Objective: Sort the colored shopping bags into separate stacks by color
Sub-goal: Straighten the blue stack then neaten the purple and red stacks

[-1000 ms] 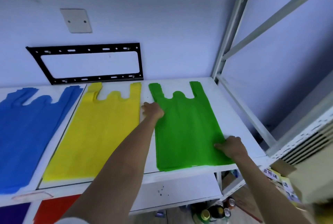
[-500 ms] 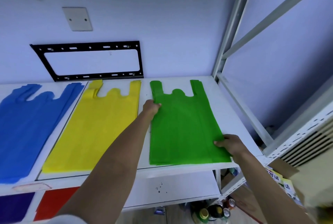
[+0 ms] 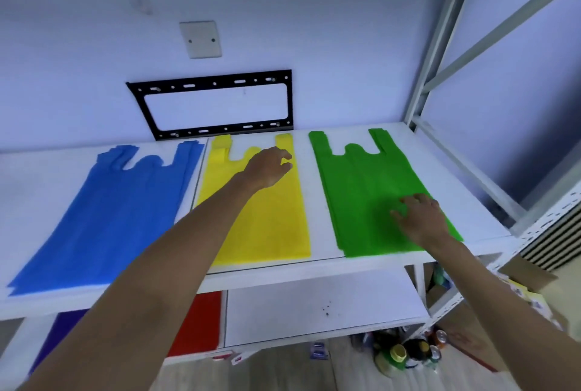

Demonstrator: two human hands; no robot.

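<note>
The right hand lies flat on the green bags, fingers straight and spread, pressing the stack near its lower right part without gripping it. The left hand is above the upper right part of the yellow bags, its fingers loosely curled and holding nothing; whether it touches the yellow stack cannot be told. The green bags lie flat at the right end of the upper shelf, handles toward the back edge and the bottom hem close to the front edge. The yellow bags lie just left of them, with a strip of bare shelf between the two stacks, their handles also toward the back. The blue bags lie toward the left end of the same shelf, just beside the yellow stack. On the lower shelf, near its left end, red bags and purple bags show partly from under the upper shelf's front edge. A black metal frame is fixed to the wall behind the shelf.
</note>
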